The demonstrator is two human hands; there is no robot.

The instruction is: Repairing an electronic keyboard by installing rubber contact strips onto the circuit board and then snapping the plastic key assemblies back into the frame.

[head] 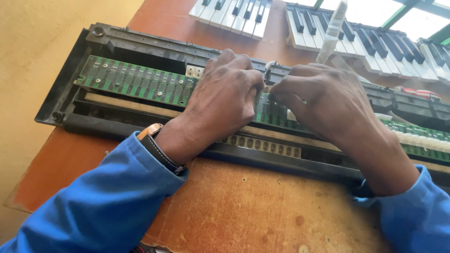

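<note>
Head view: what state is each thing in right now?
Keyboard chassis: opened, keys off.
Green circuit board: exposed, seated in chassis.
Key sections: removed, lying behind the chassis.
Left hand: curled, fingertips on board.
Right hand: pinching at board.

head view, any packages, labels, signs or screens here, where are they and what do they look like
No packages, labels, signs or screens show.
Nearest thing: a white tube-like object, upper right above the black keyboard frame, slim and pale; any marking is too blurred to tell.
Green circuit board, a long strip in the frame, with the left hand and right hand on its middle.
Loose black and white piano key sections along the top.
</note>
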